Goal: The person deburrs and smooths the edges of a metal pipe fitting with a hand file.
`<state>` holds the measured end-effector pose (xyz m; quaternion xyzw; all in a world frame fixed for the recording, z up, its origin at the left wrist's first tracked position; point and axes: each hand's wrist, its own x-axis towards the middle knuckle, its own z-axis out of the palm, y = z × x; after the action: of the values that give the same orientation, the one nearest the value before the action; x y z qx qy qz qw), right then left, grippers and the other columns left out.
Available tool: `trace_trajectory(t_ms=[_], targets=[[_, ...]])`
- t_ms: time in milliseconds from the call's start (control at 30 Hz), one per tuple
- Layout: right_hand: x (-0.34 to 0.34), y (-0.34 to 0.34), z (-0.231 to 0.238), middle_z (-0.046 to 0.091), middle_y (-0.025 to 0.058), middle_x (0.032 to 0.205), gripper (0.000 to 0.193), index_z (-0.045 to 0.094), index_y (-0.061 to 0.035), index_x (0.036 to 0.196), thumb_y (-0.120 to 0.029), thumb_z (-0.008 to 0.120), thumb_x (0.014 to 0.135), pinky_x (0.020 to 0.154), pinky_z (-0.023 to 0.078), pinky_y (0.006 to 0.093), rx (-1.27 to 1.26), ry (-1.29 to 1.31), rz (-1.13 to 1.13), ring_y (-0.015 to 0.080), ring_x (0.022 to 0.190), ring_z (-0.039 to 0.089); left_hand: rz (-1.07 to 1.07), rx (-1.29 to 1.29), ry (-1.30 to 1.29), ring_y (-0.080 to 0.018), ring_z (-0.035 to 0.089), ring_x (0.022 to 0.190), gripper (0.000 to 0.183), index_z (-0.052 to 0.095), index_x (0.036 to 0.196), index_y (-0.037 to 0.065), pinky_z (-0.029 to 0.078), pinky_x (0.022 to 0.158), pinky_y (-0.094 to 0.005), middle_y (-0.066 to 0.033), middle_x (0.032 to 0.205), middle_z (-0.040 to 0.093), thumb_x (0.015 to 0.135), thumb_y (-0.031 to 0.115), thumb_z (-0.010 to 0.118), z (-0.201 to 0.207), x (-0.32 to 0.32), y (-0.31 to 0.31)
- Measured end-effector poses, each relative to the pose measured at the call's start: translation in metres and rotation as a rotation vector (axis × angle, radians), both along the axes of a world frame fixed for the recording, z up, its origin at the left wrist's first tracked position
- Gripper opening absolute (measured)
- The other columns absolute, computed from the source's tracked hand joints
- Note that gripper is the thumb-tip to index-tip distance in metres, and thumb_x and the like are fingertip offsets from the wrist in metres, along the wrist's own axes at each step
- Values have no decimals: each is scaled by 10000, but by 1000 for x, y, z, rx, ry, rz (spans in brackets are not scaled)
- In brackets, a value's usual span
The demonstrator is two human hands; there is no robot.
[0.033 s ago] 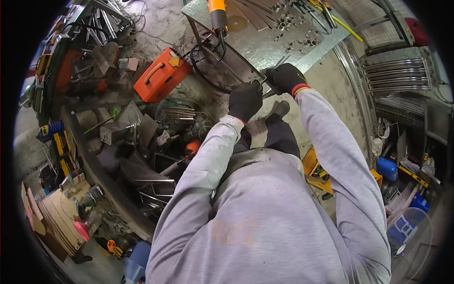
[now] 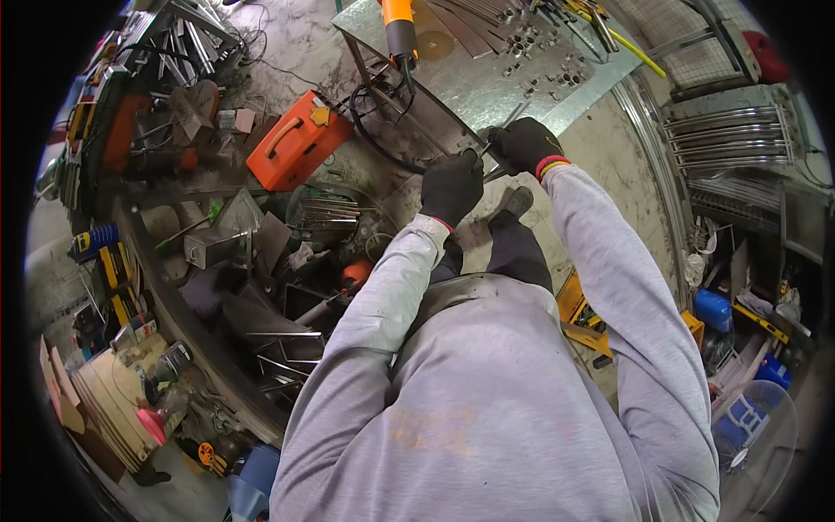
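Both my hands wear dark gloves and meet at the near corner of a metal-topped table (image 2: pixel 496 100). My left hand (image 2: pixel 452 189) is closed at the near side of that corner. My right hand (image 2: pixel 527 145), slightly farther off, is also closed. A thin metal piece (image 2: pixel 486 150) shows in the gap between them; its ends are hidden by the gloves, and its exact kind is unclear. Another slim metal strip (image 2: pixel 518 111) lies on the tabletop just beyond my right hand. An orange-and-black power tool (image 2: pixel 401 35) is at the table's left edge.
Many small metal tube pieces (image 2: pixel 570 76) are scattered over the table. Left of it, an orange case with a handle (image 2: pixel 300 139) stands on the floor near a black cable (image 2: pixel 355 109). Scrap metal crowds the left side. A rack of shiny tubes (image 2: pixel 731 139) stands at right.
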<state>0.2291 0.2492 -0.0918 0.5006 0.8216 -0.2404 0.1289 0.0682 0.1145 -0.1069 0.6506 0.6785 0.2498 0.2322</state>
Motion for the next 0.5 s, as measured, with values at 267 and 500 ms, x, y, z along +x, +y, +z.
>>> trace_trajectory(t_ms=[267, 500], targets=[[-11, -13, 27, 756, 244, 986, 625, 793, -15, 978, -584, 535, 972, 904, 542, 497, -130, 43, -354, 430, 969, 717, 307, -757, -1351, -132, 601, 596, 214, 679, 975, 108, 475, 526, -307, -15, 729, 606, 993, 313, 619, 35, -4, -44], [2, -1, 6, 760, 217, 984, 572, 795, -37, 966, -552, 546, 972, 887, 545, 489, -75, 67, -215, 403, 962, 725, 136, -54, -121, -465, 677, 925, 248, 667, 996, 60, 514, 792, -559, -240, 928, 693, 966, 302, 622, -18, 17, -17]])
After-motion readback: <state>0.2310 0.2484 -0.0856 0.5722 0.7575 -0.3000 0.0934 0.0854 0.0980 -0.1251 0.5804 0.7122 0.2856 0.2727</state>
